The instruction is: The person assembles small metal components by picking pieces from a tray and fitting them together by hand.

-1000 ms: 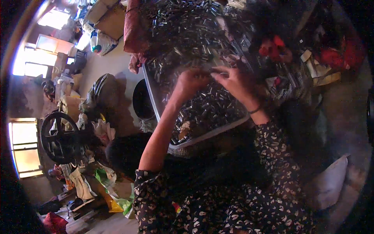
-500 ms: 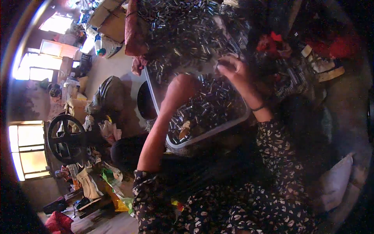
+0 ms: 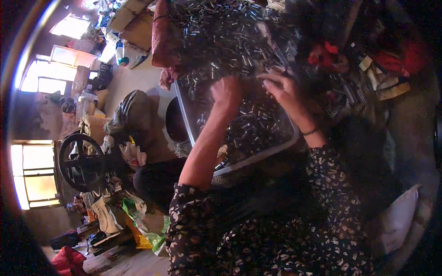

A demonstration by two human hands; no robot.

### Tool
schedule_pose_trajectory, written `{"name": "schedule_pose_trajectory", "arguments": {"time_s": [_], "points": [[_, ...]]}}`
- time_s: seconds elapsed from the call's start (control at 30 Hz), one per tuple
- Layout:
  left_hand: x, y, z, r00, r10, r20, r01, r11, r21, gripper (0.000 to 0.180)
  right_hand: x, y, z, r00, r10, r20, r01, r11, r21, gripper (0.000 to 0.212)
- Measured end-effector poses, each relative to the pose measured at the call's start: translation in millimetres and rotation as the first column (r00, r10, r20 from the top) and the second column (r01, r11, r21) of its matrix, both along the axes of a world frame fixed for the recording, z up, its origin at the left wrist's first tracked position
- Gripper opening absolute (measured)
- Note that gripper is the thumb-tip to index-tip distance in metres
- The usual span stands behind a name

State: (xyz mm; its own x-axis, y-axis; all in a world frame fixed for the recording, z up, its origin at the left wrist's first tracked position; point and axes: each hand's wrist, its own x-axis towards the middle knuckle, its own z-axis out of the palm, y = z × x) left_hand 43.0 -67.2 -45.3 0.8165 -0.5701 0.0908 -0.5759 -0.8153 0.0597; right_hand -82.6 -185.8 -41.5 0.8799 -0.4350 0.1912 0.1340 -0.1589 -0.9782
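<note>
Small shiny metal cylinders fill a pale-rimmed plastic tub in front of me. Beyond its far side spreads a larger heap of similar pieces. My left hand is over the left part of the tub, its fingers curled into a fist; whatever they hold is hidden. To its right, my right hand is above the tub's far right part, its fingers bent toward the thumb and pointing left. Blur and shadow hide what is between those fingertips. A dark band circles the right wrist.
Rolled reddish cloth borders the heap on the left. A dark handwheel stands at the left, with a grey sack beyond it. Packets and scraps litter the lower left. Red cloth lies at the far right.
My left hand has moved right and slightly away from me, nearer the right hand. The right hand has shifted a little right, its fingers now reaching further left. The view has shifted slightly.
</note>
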Motion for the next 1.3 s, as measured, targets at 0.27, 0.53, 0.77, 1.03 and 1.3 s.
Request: {"name": "schedule_pose_trajectory", "arguments": {"time_s": [0.27,0.53,0.77,1.03,1.3], "points": [[-0.8,6.8,15.8,0.992,-0.028,-0.123,0.051,0.982,0.184,0.034,2.0,2.8,-1.2,0.999,-0.005,-0.054,0.006,1.000,0.018,0.015],[-7.0,32.0,27.9,0.607,-0.271,-0.747,-0.156,0.881,-0.446,0.029,0.2,0.1,-3.2,0.994,-0.108,0.014,0.106,0.939,-0.326,0.014],[-21.1,41.2,37.7,0.357,-0.367,-0.859,-0.391,0.777,-0.494,0.026,-4.1,5.8,9.8,0.994,-0.073,-0.087,0.029,0.905,-0.423,0.017],[-25.9,44.3,38.7,0.316,-0.355,-0.880,-0.465,0.750,-0.470,0.026,-0.8,9.6,4.7,0.997,0.029,-0.072,-0.041,0.984,-0.171,0.020],[-32.4,44.8,32.6,0.243,-0.435,-0.867,-0.596,0.638,-0.487,0.016,-2.0,12.7,8.6,0.998,0.030,-0.052,-0.030,1.000,0.010,0.021]]}}
